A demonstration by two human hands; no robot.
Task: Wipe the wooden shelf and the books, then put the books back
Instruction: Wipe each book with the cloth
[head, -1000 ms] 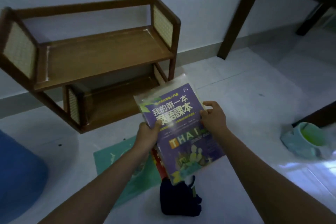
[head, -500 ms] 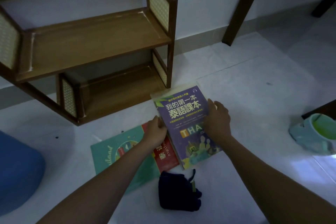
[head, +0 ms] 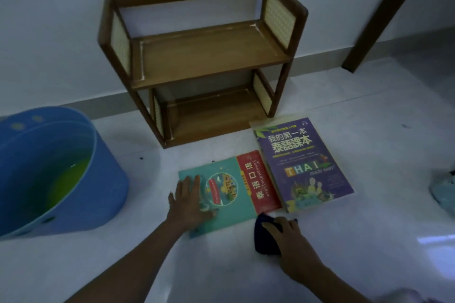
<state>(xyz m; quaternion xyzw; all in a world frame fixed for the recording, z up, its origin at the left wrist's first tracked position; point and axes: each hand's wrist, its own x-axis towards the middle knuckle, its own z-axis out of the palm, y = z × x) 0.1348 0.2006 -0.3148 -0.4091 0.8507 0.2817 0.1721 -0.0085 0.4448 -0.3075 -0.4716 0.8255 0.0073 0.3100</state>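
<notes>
The right hand has let go of the purple book, now lying beyond it, and grips the dark cloth, while the left hand presses flat on the teal book, ready for wiping.

wooden shelf: two-tier, upright against wall, bare | purple book: flat on floor, cover up, beside shelf | teal-and-red book: flat, touching purple book's left edge | dark cloth: bunched on floor below books

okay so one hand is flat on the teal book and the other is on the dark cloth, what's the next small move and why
Probably lift the dark blue cloth with the right hand and wipe the teal-covered book. The left hand already presses it flat on the white floor, and the wooden two-tier shelf stands empty.
</notes>
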